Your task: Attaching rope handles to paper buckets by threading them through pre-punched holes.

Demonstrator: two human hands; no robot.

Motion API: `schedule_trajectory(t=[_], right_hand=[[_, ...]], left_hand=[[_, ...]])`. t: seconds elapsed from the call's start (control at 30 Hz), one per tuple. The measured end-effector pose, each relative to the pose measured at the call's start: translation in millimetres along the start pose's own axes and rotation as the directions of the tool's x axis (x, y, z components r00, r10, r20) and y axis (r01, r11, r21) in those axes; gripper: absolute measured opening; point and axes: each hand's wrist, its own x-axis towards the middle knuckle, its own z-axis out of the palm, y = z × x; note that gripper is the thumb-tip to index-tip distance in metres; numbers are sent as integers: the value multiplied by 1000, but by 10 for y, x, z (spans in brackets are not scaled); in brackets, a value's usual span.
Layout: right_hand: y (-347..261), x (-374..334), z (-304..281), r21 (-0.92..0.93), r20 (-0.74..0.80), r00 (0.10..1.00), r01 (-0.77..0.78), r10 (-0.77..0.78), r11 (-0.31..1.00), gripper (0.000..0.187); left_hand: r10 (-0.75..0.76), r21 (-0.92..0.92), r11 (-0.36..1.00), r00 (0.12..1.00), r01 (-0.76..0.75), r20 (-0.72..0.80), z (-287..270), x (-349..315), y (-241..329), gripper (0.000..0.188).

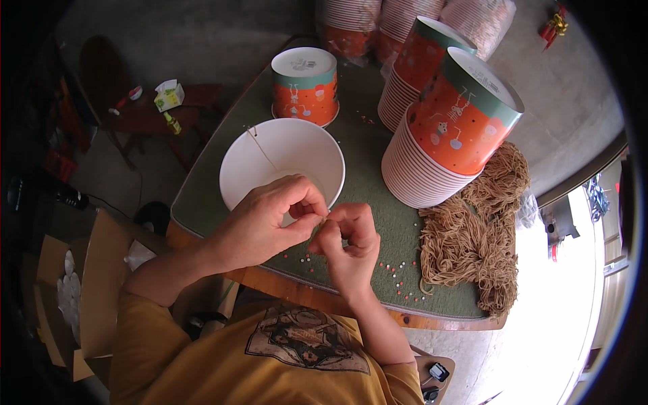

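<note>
A paper bucket with a white inside tilts its open mouth toward me on the table. From a hole near its far rim a thin brown cord runs across the inside toward my hands. My left hand, over the bucket's near rim, is closed in a pinch. Just right of it, my right hand is pinched too, its fingertips meeting the left ones. The cord's end appears to be between them, mostly hidden by the fingers. Beyond the bucket stands an upside-down orange and green paper bucket.
Tall stacks of upturned buckets stand at the right, with a tangled heap of brown cords beside them. Small white and orange beads lie scattered on the green mat. An open cardboard box stands left of the table.
</note>
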Motion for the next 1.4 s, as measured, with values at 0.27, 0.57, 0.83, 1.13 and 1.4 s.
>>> schedule_trajectory(t=[0.27, 0.57, 0.83, 1.13, 1.4], right_hand=[[33, -8, -19, 120, -12, 998, -67, 69, 991, 11], [-10, 13, -74, 366, 58, 975, -220, 214, 904, 3], [-19, -2, -117, 281, 105, 976, -211, 189, 936, 11], [-22, 38, -195, 382, 124, 957, -290, 262, 878, 10], [-35, 24, -182, 227, 117, 971, -229, 207, 947, 9]], left_hand=[[-35, -19, 999, 999, 35, 13, -5, 9, 14, 10], [-40, -13, 999, 999, 40, 14, -6, 10, 19, 11], [-19, -13, 1000, 1000, 19, -10, 23, 6, 14, 16], [77, 102, 992, 996, -73, -33, 56, -8, -27, 31], [163, 226, 962, 986, -154, -21, 65, -10, -45, 34]])
